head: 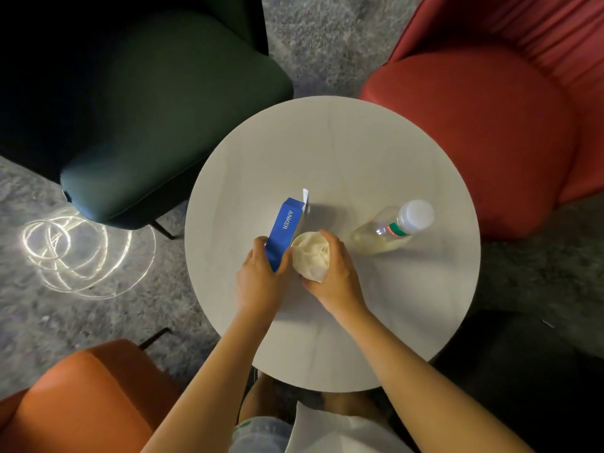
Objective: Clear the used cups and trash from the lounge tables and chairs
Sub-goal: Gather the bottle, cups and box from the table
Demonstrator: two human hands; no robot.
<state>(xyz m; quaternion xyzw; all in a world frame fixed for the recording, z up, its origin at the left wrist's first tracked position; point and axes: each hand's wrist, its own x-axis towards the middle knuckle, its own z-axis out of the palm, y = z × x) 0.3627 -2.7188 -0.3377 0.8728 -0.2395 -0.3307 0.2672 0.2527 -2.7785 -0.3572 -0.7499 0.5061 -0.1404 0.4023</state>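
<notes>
Two items held near worktop centre: blue box, left grip clasping its lower end; paper cup, right grip curled round it; bottle nearer right edge

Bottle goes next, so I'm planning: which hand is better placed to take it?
Probably right. The right hand, though gripping the cup, is nearer the bottle; the left hand grips the blue box farther away.

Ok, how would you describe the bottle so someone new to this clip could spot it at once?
Start at the round white table. On its right side, toward the red armchair, sits a clear plastic bottle, just beyond the right hand. Unlike the blue Anker box and the tissue-stuffed paper cup, it is transparent, white-capped, and no hand touches it.
</notes>
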